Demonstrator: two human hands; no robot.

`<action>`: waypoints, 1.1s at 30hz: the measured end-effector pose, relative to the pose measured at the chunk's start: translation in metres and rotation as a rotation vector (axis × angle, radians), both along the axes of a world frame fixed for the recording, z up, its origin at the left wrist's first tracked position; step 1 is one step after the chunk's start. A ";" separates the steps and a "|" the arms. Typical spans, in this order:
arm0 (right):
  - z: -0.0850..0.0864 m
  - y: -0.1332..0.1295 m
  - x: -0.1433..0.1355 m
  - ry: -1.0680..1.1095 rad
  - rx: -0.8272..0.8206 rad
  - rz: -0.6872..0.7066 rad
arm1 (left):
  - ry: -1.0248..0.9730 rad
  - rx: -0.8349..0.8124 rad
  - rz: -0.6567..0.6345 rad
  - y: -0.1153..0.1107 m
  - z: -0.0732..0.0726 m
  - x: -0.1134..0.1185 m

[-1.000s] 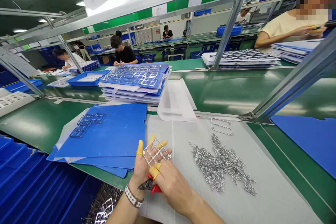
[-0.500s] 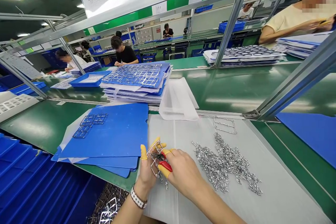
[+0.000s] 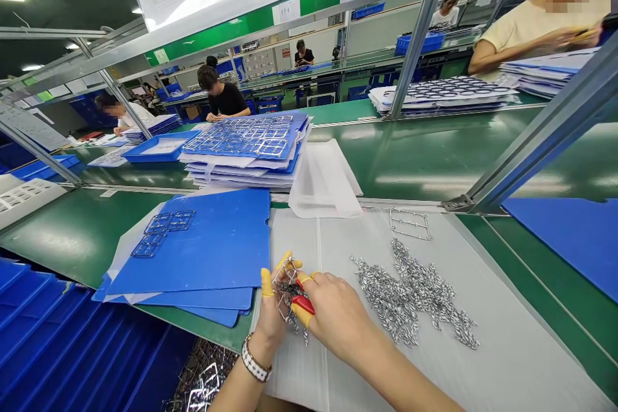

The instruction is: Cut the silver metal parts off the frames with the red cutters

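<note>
My left hand (image 3: 271,318), with yellow finger cots on its fingertips, is closed around a small silver metal frame (image 3: 290,262) held upright. Short twisted chain pieces (image 3: 305,336) dangle below the frame. Red-handled pliers (image 3: 303,304) are gripped in my right hand (image 3: 335,312), which also wears yellow finger cots. Their jaws meet the frame and chain inside my left palm, where fingers and metal hide the exact contact. Right of my hands, a heap of silver chain pieces (image 3: 410,296) lies on a grey sheet (image 3: 347,373). Another metal frame (image 3: 410,225) rests behind the heap.
Blue sheets (image 3: 217,251) at left carry several finished-looking metal frames (image 3: 168,222). Behind them stands a stack of sheets (image 3: 246,170) topped with frames. A slanted metal post (image 3: 526,141) rises at right. Below left are blue bins (image 3: 62,347) and a pile of frames (image 3: 205,376). Co-workers sit beyond.
The camera view has shifted slightly. My hands, the frame and the pliers keep almost the same pose, with only a small turn of the frame and pliers.
</note>
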State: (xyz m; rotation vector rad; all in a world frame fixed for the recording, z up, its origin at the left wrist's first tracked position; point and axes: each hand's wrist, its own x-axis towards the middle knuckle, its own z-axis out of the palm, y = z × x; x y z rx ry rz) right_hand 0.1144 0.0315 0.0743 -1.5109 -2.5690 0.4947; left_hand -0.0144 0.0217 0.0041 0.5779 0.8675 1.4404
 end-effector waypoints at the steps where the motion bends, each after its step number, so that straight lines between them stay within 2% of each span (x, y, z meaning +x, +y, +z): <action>1: 0.000 -0.001 -0.001 -0.013 0.013 0.001 | 0.008 0.000 -0.001 0.000 0.000 0.000; 6: -0.001 -0.001 -0.001 -0.069 0.053 0.003 | 0.012 -0.009 -0.013 -0.001 0.001 -0.001; 13: -0.005 0.010 0.016 -0.031 0.130 -0.085 | -0.119 -0.084 -0.113 0.001 0.006 -0.003; 26: -0.010 0.016 0.019 -0.026 0.071 -0.092 | -0.011 -0.053 -0.072 0.000 0.006 0.004; 33: -0.004 0.016 0.015 -0.111 0.085 -0.090 | -0.017 -0.068 -0.077 0.001 0.001 0.005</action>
